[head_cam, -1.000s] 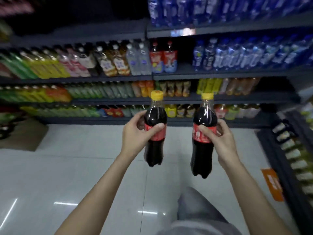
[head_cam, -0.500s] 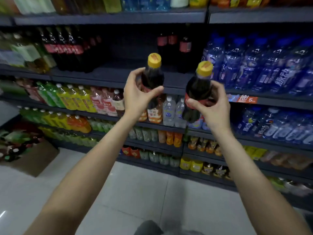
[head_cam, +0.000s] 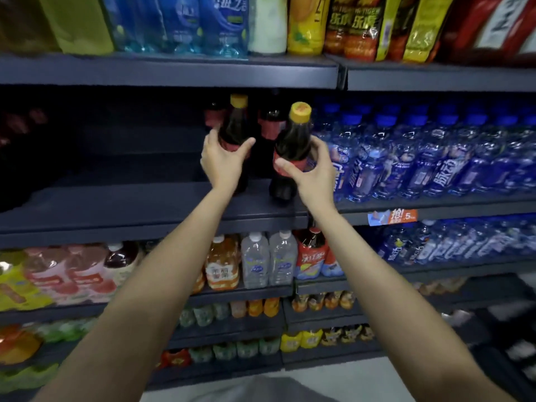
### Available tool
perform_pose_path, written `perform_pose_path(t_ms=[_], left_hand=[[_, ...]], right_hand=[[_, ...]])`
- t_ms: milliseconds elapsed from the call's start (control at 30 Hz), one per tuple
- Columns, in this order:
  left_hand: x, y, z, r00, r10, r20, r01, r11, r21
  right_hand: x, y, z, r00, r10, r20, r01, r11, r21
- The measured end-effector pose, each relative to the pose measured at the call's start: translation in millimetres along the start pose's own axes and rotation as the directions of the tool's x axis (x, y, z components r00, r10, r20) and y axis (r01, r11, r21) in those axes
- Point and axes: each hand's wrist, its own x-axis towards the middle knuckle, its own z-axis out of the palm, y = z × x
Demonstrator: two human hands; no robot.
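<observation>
Left hand (head_cam: pixel 222 163) gripping glossy dark cola bottle (head_cam: pixel 233 132), yellow ribbed cap (head_cam: pixel 239 100)

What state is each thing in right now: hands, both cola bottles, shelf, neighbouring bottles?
dark shelf, bare along its left part.
left cola bottle, capped, upright, base low at the shelf; contact hidden.
right cola bottle, capped, leaning slightly, base at the shelf front.
left hand, grips the left cola bottle.
right hand, grips the right cola bottle.
back cola bottles, upright.
blue water bottles, capped, upright rows.
</observation>
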Motion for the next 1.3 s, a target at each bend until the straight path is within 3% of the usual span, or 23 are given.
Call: perform_pose_path(t_ms=[167,267,333,433,567,767,900,1100,1200,1300], left_hand=[[40,-11,36,0.995,-0.074,-0.060,0.074,0.997,-0.002],[59,-21,46,0.995,-0.097,-0.010,0.097,0.995,0.007],[65,-32,50,0.998,-0.042,0.052,0.043,0.999,-0.014],[60,-58,46,0.983,0.099,0.155,-0.088,0.993,-0.078],[44,-95,35,0.953,0.150,0.263,-0.185,0.976,0.114],[47,-90,45,0.959,0.048,0.279,-0.093,0.984,0.150],[49,-80,60,0.945,-0.096,0.313,0.065,0.992,0.106],[8,-53,39,0.901,-0.264,0.343,0.207,0.959,0.193],[-39,-29,10,0.868,-0.210,0.450,0.184,0.978,0.102],[-93,2,-9,0.851,-0.076,0.520,0.134,0.988,-0.075]], right_hand=[[37,16,36,0.988,0.081,-0.133,-0.096,0.989,-0.112],[49,26,44,0.978,0.094,-0.185,-0.117,0.986,-0.118],[50,34,44,0.978,0.101,-0.184,-0.122,0.987,-0.106],[31,56,42,0.995,0.073,-0.061,-0.083,0.981,-0.176],[5,82,42,0.991,0.121,-0.049,-0.129,0.959,-0.251],[19,82,54,0.976,0.190,-0.105,-0.213,0.926,-0.311],[23,79,56,0.973,0.219,-0.072,-0.230,0.898,-0.375],[-13,52,20,0.978,0.159,0.137,-0.057,0.829,-0.556],[-44,30,-17,0.973,0.090,0.211,0.074,0.749,-0.659],[-82,14,-66,0.982,-0.001,0.189,0.144,0.652,-0.745]])
